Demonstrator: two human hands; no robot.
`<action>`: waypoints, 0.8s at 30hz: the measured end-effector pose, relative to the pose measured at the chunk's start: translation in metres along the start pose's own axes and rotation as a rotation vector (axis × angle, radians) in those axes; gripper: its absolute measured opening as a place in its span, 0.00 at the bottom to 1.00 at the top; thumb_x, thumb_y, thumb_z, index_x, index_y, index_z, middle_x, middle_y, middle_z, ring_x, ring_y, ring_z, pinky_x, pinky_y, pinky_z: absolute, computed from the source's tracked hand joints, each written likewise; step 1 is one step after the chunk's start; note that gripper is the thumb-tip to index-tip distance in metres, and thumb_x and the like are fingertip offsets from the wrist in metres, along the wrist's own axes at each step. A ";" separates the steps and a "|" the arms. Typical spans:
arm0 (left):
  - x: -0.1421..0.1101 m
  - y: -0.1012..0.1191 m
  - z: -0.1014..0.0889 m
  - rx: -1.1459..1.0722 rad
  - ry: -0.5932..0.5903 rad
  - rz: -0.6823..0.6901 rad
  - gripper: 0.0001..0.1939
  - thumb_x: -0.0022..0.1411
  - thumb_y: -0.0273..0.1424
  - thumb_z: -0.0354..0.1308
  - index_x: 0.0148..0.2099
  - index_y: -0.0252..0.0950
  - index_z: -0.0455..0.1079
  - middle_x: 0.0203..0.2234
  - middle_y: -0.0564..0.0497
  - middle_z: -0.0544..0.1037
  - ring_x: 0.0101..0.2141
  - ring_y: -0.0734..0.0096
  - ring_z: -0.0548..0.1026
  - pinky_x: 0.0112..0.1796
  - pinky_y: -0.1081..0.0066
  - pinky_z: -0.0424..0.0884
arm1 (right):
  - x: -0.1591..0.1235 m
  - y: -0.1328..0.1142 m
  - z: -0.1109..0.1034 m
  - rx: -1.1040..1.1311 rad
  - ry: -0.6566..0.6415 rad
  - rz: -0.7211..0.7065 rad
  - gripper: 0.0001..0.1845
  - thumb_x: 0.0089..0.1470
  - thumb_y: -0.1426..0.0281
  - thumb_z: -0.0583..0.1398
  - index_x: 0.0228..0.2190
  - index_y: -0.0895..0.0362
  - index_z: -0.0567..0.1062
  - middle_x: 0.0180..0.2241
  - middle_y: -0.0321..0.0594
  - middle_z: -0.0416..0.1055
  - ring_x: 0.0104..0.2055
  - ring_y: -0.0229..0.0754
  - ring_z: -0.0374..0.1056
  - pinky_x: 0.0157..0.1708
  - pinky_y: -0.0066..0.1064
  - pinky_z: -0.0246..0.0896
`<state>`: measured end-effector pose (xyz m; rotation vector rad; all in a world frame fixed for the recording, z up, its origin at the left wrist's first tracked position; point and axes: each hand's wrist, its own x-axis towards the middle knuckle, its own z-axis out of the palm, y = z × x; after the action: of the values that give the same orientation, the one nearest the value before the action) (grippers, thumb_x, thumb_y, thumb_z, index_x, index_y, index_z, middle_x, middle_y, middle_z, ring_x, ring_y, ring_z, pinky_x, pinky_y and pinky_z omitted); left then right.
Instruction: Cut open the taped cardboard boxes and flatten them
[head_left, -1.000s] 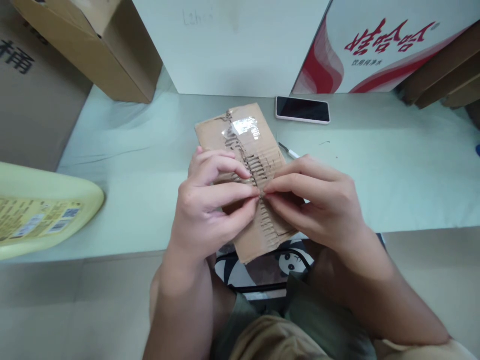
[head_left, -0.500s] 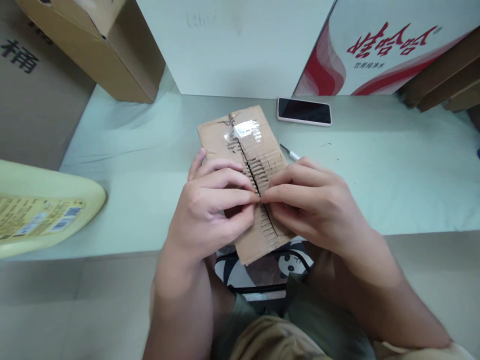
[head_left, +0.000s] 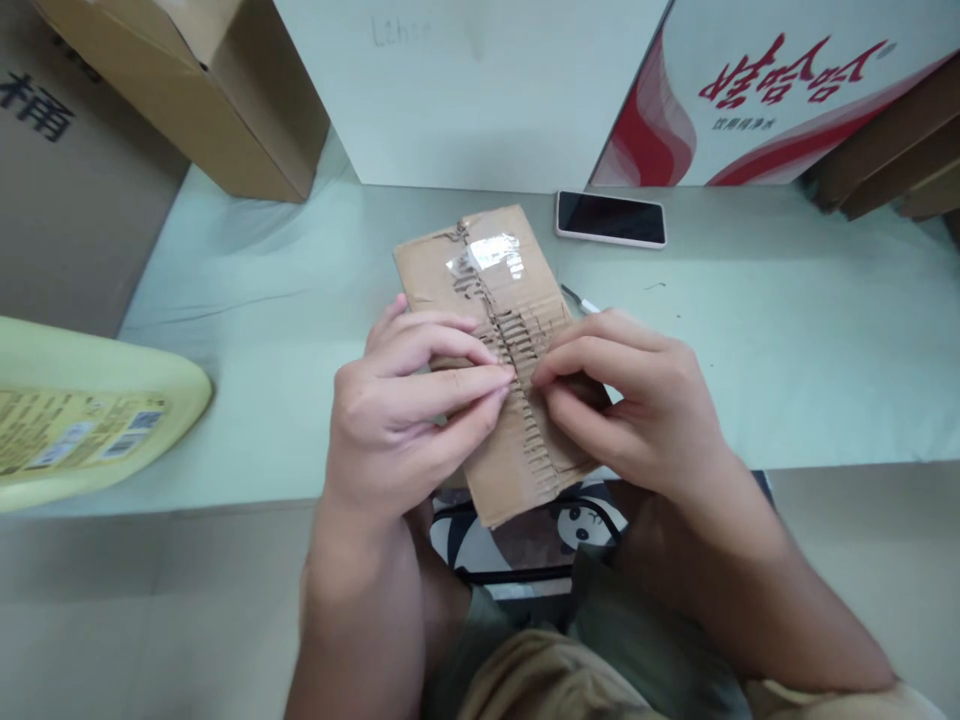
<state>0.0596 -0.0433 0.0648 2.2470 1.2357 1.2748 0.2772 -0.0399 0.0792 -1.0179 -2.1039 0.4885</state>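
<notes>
A small brown cardboard piece (head_left: 487, 470) lies tilted at the table's front edge, jutting slightly over it. A ragged, creased seam runs down its middle, with shiny clear tape (head_left: 496, 255) near the far end. My left hand (head_left: 420, 400) rests over its left side, thumb and fingertips pinched together at the seam. Just right of the seam, my right hand (head_left: 630, 390) has its fingertips pressed together, touching or close to the cardboard. Whatever lies between those right fingertips is hidden. Beyond the right hand lies a thin tool with a white handle (head_left: 589, 306) and dark tip.
A phone (head_left: 610, 219) lies on the pale green cloth (head_left: 810, 340). White box panels (head_left: 480, 110), a red-and-white carton (head_left: 750, 110) and a brown box (head_left: 255, 110) line the back. A yellow-green bottle (head_left: 97, 360) is at left. A panda-patterned bag (head_left: 517, 545) sits below.
My right hand has drawn slightly right, away from the left fingertips. My left hand has shifted slightly up and left. The dark gap along the seam looks narrower.
</notes>
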 end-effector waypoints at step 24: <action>-0.014 0.019 0.013 0.106 0.195 0.054 0.10 0.71 0.32 0.65 0.43 0.58 0.82 0.38 0.56 0.84 0.46 0.59 0.83 0.66 0.39 0.71 | -0.001 -0.024 -0.009 0.871 -0.060 0.569 0.13 0.57 0.67 0.71 0.36 0.55 0.72 0.34 0.36 0.76 0.34 0.37 0.72 0.32 0.27 0.70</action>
<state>0.0765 -0.0637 0.0604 2.2876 1.3465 1.5132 0.2720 -0.0555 0.0994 -1.0276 -1.3463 1.5550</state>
